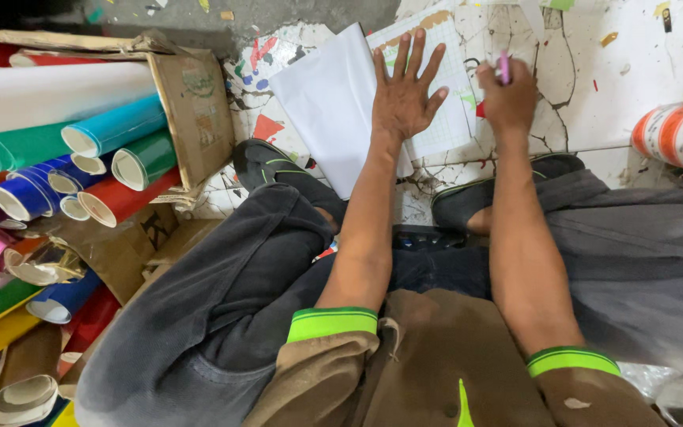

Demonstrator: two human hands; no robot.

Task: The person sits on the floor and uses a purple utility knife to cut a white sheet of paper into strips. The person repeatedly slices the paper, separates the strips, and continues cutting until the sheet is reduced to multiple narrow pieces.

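Note:
I sit on a cracked white floor with my legs bent. My left hand (405, 91) lies flat with fingers spread on a white sheet (333, 103) whose backing shows a green grid (448, 119). My right hand (507, 99) is closed around a thin pink tool (504, 67), a pen or a knife, held upright at the sheet's right edge. The tool's tip is hidden behind my fingers.
A torn cardboard box (195, 111) at left holds several rolls of coloured film: white, teal, green, blue, red (112, 126). More rolls lie loose at lower left (9, 316). An orange-and-white striped roll (677, 134) sits at right. Coloured scraps litter the floor. My dark shoes (266, 162) flank the sheet.

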